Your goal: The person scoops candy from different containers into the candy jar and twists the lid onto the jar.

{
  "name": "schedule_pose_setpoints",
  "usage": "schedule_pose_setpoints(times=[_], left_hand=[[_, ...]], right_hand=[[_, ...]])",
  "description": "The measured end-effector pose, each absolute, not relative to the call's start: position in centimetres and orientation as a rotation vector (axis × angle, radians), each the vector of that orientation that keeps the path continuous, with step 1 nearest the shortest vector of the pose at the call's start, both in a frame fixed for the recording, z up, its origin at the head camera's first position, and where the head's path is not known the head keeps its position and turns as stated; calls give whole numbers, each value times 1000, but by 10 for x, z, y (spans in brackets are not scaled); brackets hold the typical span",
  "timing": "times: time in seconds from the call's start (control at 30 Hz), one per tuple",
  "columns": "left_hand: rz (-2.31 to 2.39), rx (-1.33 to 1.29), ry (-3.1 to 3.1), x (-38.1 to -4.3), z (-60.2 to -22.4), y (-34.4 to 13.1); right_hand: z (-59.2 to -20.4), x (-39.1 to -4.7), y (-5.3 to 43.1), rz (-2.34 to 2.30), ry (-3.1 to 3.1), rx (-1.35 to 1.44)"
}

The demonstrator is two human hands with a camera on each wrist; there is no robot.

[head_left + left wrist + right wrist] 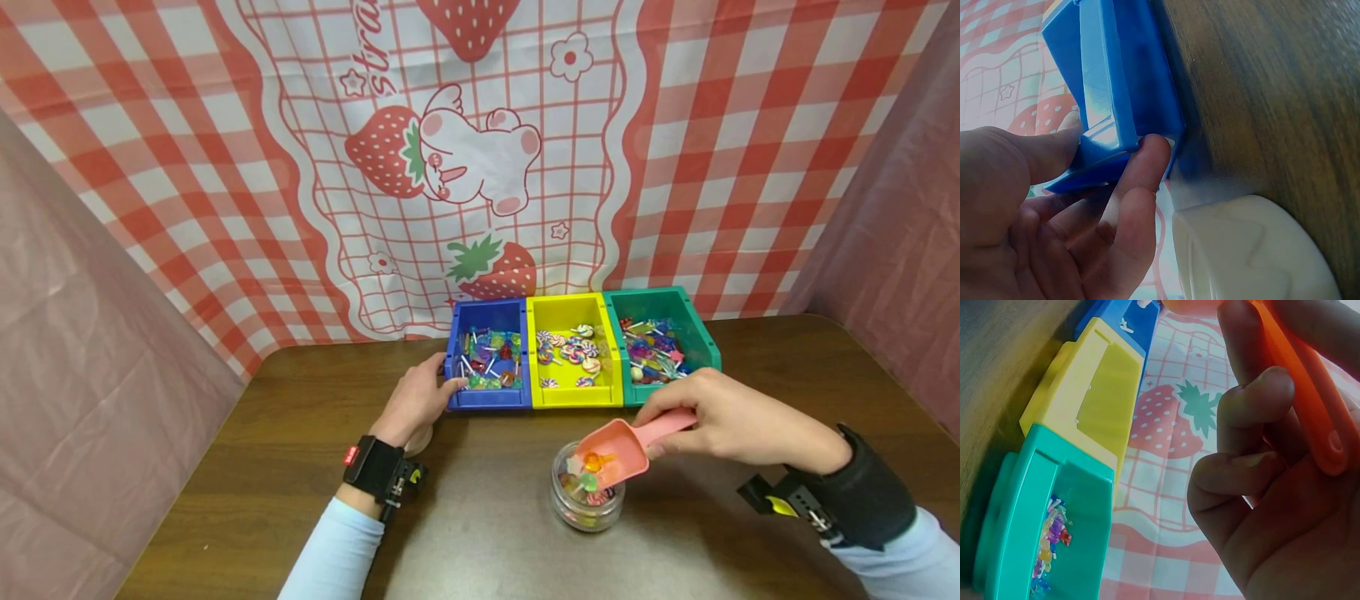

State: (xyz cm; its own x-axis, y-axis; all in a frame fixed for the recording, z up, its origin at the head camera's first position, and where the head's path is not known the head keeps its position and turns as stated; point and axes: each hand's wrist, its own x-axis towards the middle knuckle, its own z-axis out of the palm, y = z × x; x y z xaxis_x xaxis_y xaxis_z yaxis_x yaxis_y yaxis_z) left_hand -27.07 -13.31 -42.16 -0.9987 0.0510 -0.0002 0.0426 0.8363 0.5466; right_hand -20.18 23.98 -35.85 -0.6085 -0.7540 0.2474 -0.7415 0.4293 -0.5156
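My right hand (pixel 716 417) holds a pink scoop (pixel 626 446) by its handle, tilted over a clear round jar (pixel 588 522). In the scoop lies an orange candy-like piece (pixel 594 462), with a green one (pixel 588 482) at its lip. Small colourful pieces show inside the jar. The right wrist view has fingers curled round the scoop's handle (pixel 1310 394). At the front left corner of the blue bin (pixel 487 400), my left hand (pixel 416 404) grips the wall, thumb on one side and fingers on the other in the left wrist view.
Beside the blue bin, a yellow bin (pixel 576 397) with swirl lollipops and a green bin (pixel 701 337) with mixed small pieces stand in a row. A cream-coloured rounded object (pixel 1254 250) sits near my left hand. Behind the table (pixel 480 492) hangs a strawberry-print cloth (pixel 712 167).
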Motion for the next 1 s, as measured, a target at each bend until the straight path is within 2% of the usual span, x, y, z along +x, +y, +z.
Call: schedule_pose_setpoints(times=[0.4, 0.6, 0.8, 1.0], left_hand=[[907, 72, 2976, -271, -422, -133], [911, 51, 2974, -270, -421, -134], [909, 54, 2971, -272, -423, -134], [899, 63, 2991, -273, -424, -134]], right_hand=[[-358, -203, 243, -943, 2674, -1364], [-360, -211, 236, -1019, 2792, -1218], [-356, -234, 208, -1006, 2978, -1075], [-344, -270, 154, -767, 3083, -1055]])
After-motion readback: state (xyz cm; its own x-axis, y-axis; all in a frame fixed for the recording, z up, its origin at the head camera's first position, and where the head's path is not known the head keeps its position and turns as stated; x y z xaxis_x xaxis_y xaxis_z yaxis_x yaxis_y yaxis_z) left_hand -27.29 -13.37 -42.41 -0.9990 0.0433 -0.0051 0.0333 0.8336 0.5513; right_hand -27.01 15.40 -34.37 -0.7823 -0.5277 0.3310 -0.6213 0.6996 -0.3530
